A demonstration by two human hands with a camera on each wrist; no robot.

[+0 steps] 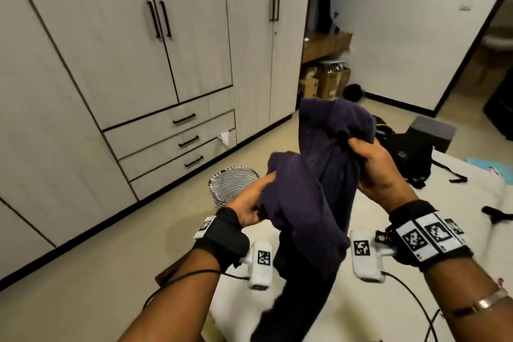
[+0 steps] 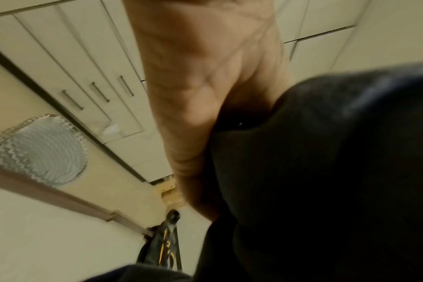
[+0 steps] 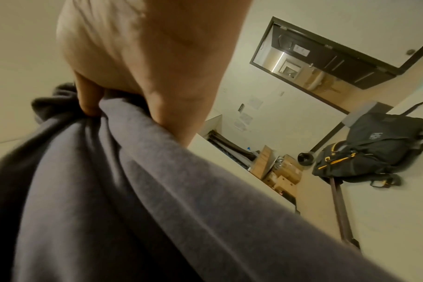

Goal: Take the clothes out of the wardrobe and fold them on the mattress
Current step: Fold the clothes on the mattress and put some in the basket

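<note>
Both forearms bare, wearing black wrist straps (image 1: 222,233) bearing white coded tags, white camera pods (image 1: 260,264), trailing black cables; right wearing bracelet (image 1: 485,303).

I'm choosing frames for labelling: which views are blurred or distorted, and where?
Head view: wide-angle bend in the pale wardrobe, dark purple garment slightly soft. Left wrist view: left hand and garment smeared, shadowed. Right wrist view: right hand blurred, room behind tilted.

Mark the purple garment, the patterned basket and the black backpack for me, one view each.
purple garment (image 1: 319,175): head view, on the bunched cloth between the two hands.
patterned basket (image 1: 236,175): head view, on its zigzag inner wall.
black backpack (image 3: 374,148): right wrist view, on its dark front panel.
</note>
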